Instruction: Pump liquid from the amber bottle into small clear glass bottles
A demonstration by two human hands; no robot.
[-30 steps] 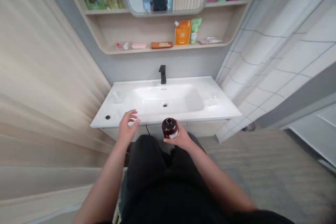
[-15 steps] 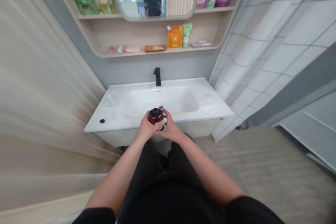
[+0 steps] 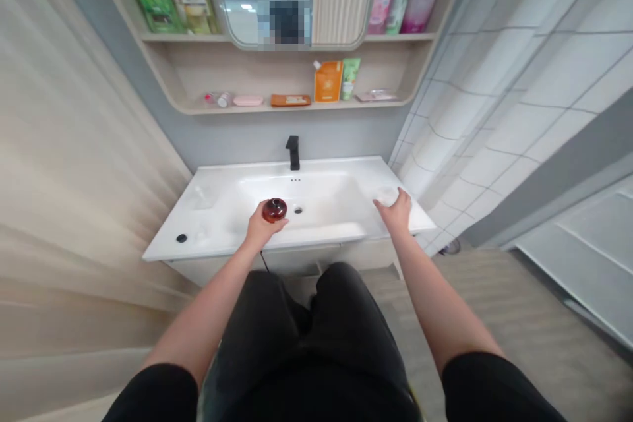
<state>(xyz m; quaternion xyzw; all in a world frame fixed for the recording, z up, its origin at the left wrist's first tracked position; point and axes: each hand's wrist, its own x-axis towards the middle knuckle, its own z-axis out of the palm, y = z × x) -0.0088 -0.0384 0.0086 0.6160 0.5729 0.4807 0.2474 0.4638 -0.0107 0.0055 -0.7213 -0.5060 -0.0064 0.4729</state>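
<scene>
My left hand (image 3: pixel 261 227) is wrapped round a dark reddish-brown bottle (image 3: pixel 275 210) with a rounded top, held over the front left of the sink basin (image 3: pixel 326 201). A hole or neck shows at the bottle's top; its lower part is hidden by my fingers and thumb. Over the right end of the white countertop (image 3: pixel 222 179), my right hand (image 3: pixel 397 212) has its thumb and fingers spread apart. Between them is a small clear object (image 3: pixel 386 196), too faint to name; I cannot make out whether the fingers touch it.
A black faucet (image 3: pixel 293 153) stands behind the basin. On the left counter are a small black round piece (image 3: pixel 182 238) and a clear item (image 3: pixel 202 198). Above, a shelf (image 3: pixel 198 109) holds an orange pouch (image 3: pixel 328 81), a green tube (image 3: pixel 350 78) and toiletries. Curtains hang on both sides.
My right hand has let go of the bottle and moved right, to the countertop's right end. My left hand has shifted slightly left with the bottle.
</scene>
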